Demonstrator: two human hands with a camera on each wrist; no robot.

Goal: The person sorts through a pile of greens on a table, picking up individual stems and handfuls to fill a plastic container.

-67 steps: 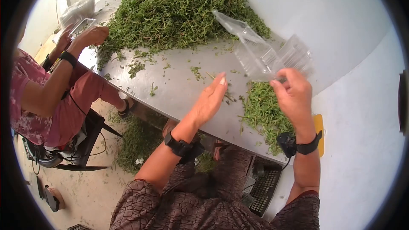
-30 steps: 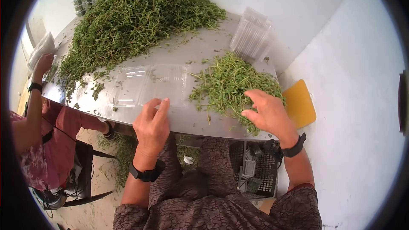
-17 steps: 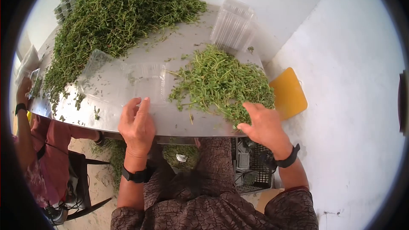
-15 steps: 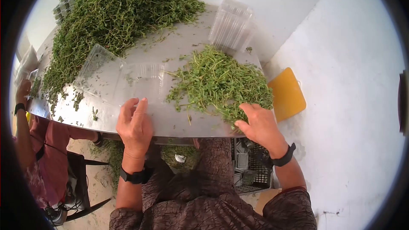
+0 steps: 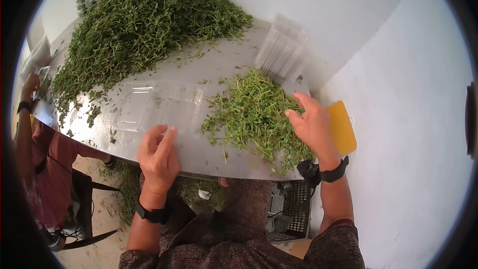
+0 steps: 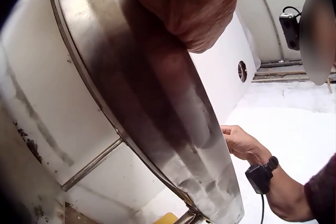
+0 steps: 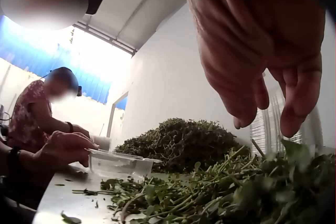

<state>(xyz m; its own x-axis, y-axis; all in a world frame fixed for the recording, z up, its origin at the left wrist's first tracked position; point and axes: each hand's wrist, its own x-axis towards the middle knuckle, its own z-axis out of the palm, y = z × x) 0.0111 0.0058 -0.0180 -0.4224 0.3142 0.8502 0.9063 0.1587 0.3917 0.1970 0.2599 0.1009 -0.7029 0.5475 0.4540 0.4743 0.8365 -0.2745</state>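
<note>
An opened clear plastic clamshell box [image 5: 172,102] lies flat on the metal table. My left hand [image 5: 158,157] is at its front edge with fingers loosely bent, fingertips right at the rim in the right wrist view. To the right is a small pile of leafy green stems [image 5: 256,114]. Over its right side hovers my right hand [image 5: 313,127], thumb and fingers apart and holding nothing. In the right wrist view the fingers [image 7: 296,106] of that hand point down close above the greens. The left wrist view shows mostly the table's underside and edge.
A large heap of greens [image 5: 149,25] covers the table's back left. Nested clear boxes [image 5: 284,45] stand by the wall. A yellow board [image 5: 342,128] is at the right end, a black crate [image 5: 294,209] below. Another person [image 5: 50,169] sits at left.
My right hand has let go of the clear box, which was in the air and now lies opened on the table. That hand has since moved over the small pile, most recently farther from me.
</note>
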